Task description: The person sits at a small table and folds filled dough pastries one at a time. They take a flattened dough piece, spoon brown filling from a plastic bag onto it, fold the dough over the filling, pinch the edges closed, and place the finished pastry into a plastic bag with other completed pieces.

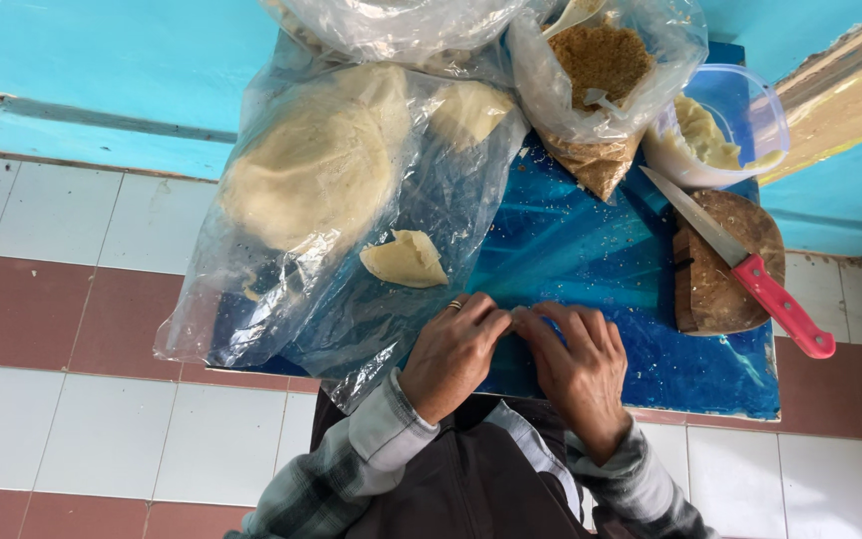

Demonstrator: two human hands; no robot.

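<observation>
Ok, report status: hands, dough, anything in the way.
Left hand and right hand pressed together on blue board. Dough piece apart on plastic bag. Knife off right.

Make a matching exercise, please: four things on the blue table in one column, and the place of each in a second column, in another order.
Things:
1. knife
2. loose dough piece
3. bag of brown crumbs
4. left hand

Places:
A. fingertips meeting the right hand
B. across the wooden board
C. on clear plastic, beside the big dough bag
D. next to the clear tub

Pairs: 1-B, 2-C, 3-D, 4-A
</observation>
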